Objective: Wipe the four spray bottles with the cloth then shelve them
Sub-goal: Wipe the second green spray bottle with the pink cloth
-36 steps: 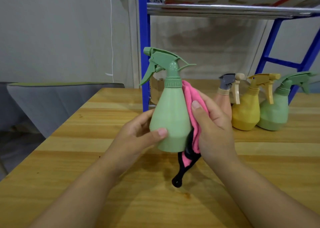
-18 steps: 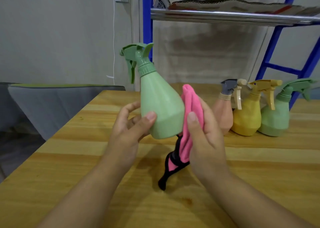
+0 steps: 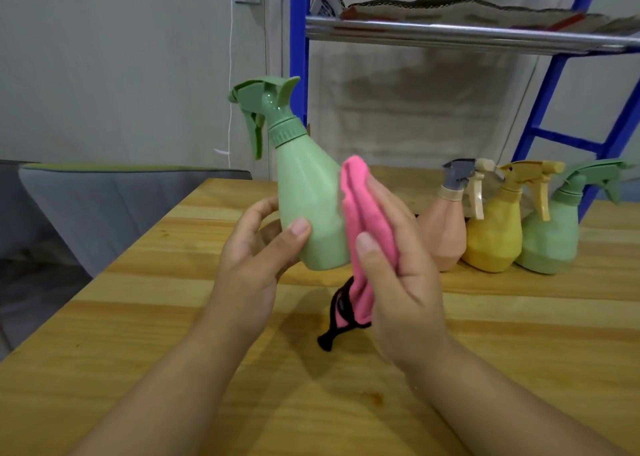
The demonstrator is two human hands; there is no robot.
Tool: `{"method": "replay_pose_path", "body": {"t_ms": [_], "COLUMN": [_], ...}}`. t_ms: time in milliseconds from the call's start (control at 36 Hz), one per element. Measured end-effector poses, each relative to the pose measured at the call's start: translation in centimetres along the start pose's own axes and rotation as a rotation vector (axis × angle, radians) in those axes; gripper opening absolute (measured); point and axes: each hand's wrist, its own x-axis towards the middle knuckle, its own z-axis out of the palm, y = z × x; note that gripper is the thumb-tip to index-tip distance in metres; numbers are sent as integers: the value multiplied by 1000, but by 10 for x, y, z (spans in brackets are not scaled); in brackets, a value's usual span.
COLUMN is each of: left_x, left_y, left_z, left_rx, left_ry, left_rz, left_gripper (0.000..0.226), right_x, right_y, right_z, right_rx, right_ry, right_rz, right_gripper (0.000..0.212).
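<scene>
Green bottle (image 3: 308, 210) against pink cloth (image 3: 367, 234)

1. Pale green spray bottle (image 3: 308, 206): in my left hand (image 3: 256, 258), lifted off the table, tilted with its darker green trigger head up and to the left.
2. Pink cloth (image 3: 363, 234) with black edging: bunched in my right hand (image 3: 398, 275), pressed to the bottle's right side; black tail hangs below.
3. Far right, standing upright in a row, touching: peach bottle (image 3: 446, 234) with grey head, yellow bottle (image 3: 495, 237), second green bottle (image 3: 550, 237).
</scene>
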Motion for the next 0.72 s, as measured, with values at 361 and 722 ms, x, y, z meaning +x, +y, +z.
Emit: {"method": "replay_pose_path", "body": {"t_ms": [361, 722], "left_x": [0, -3], "left_y": [-2, 5], "left_z": [7, 1], "left_rx": [60, 17], "left_ry": [39, -80], "left_rz": [-10, -18], "left_gripper": [53, 95], "right_x": [-9, 6], "right_y": [7, -11], "right_z": [1, -9], "right_rx": [-218, 336], "right_ry": [59, 124], "right_rz": [-25, 288], "right_gripper": [47, 36]}}
